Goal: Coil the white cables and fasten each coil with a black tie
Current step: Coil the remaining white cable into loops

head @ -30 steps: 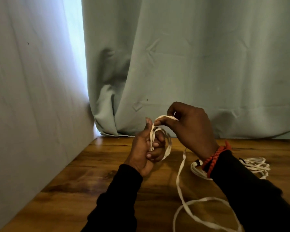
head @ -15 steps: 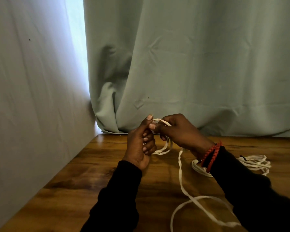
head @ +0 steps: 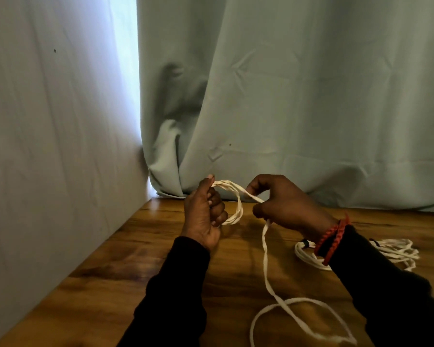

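Since half a second ago, both hands are further apart, pulling a new loop wide. Now the left hand point(head: 206, 216) grips the small coil point(head: 232, 204), held above the desk point(head: 115, 279). To its right, the right hand point(head: 283, 206) pinches the white cable point(head: 266, 259), whose loose end hangs down toward the person.
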